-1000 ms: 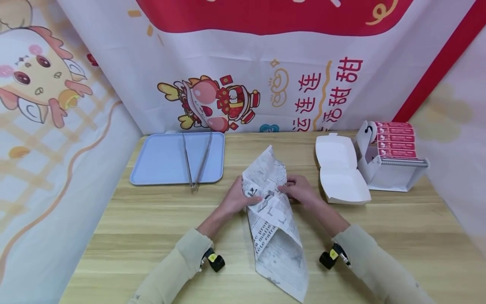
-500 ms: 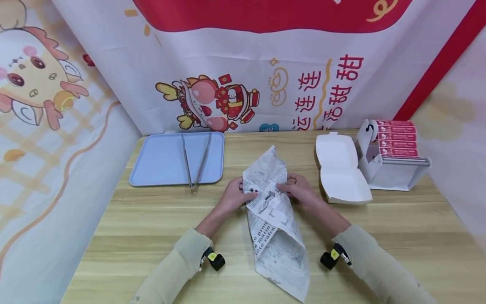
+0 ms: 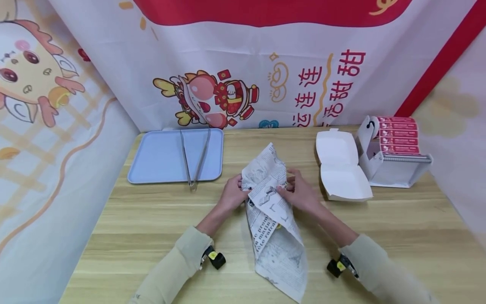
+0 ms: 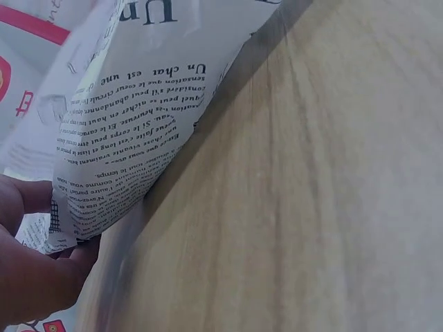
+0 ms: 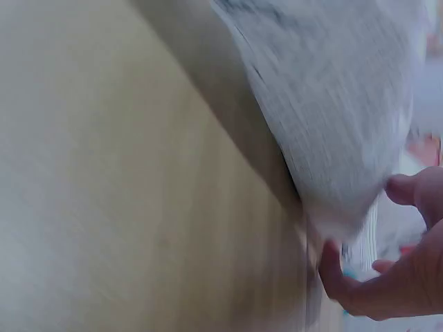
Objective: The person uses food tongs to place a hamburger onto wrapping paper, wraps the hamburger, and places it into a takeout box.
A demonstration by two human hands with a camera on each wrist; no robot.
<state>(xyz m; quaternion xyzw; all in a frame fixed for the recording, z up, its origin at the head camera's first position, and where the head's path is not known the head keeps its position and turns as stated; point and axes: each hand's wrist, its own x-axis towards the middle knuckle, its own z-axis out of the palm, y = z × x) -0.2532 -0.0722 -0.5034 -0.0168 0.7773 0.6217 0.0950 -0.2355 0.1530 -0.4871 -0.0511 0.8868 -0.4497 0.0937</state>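
The newspaper (image 3: pixel 274 211) is pale gray and white with black words, some big and some tiny, and little pictures. It lies in the middle of the tabletop (image 3: pixel 152 236), folded into a long shape with a pointy far end, a flap crossing the front and the near end spread wide. A small yellow bit (image 3: pixel 279 226) peeks from under the flap; I can't tell what it is. The left hand (image 3: pixel 232 193) pinches one side of the paper, and the right hand (image 3: pixel 301 193) has its fingers curled loosely around the other. To the right, a white box (image 3: pixel 339 161) lies open, showing its inside. Just beside it, a holder (image 3: pixel 395 171) carries a roll of red stickers (image 3: pixel 398 136). To the left, metal tongs (image 3: pixel 186 161) lie spread on a blue tray (image 3: pixel 157 156), their joined end poking over its near edge.
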